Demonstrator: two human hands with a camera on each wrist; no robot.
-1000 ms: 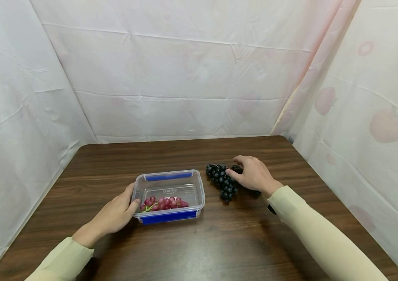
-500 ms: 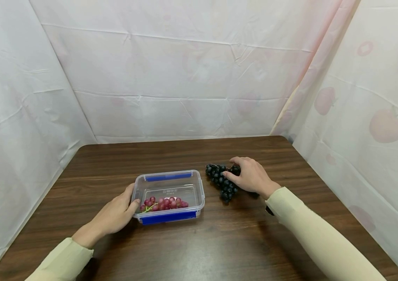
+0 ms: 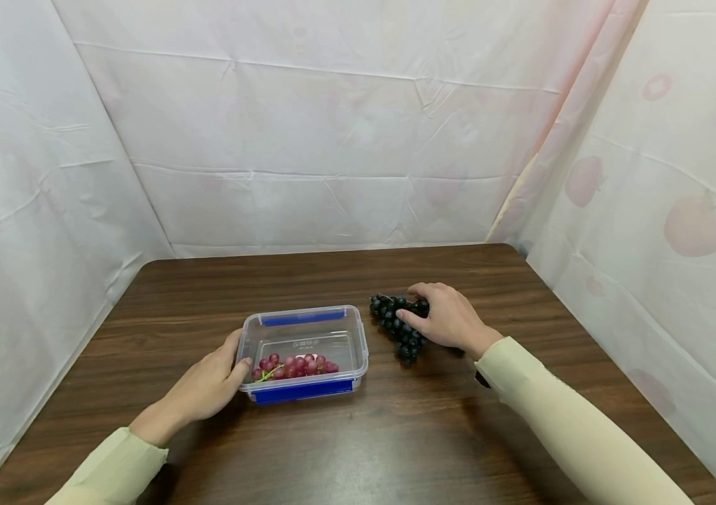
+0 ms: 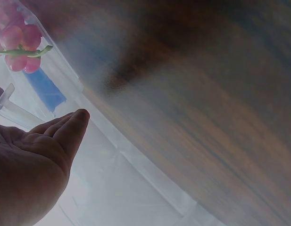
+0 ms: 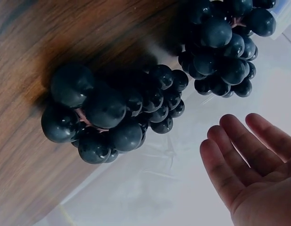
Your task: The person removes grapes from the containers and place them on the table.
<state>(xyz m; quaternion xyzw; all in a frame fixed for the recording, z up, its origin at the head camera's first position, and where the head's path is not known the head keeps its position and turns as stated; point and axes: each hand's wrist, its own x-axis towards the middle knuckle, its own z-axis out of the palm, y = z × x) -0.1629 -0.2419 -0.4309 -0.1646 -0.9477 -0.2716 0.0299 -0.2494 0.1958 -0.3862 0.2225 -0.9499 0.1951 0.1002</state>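
Note:
A clear plastic food container (image 3: 307,334) with blue clips sits on the table, holding a bunch of red grapes (image 3: 294,366) on a green stem. My left hand (image 3: 209,382) holds the container's left side, thumb at the rim and fingers along the outer wall. To the right lie two bunches of black grapes, one (image 3: 395,326) nearer the container and another (image 5: 112,108) largely under my right hand in the head view. My right hand (image 3: 452,317) hovers over these grapes, palm toward them. In the right wrist view its fingers (image 5: 249,150) extend, with nothing between them.
The dark wood-grain table (image 3: 358,442) has rounded corners. White cloth sheets (image 3: 332,140) hang behind it and on both sides. The right sheet (image 3: 654,231) bears faded fruit prints.
My right hand has shifted slightly left over the black grapes, covering more of the nearer bunch. The left hand and the container have stayed in place.

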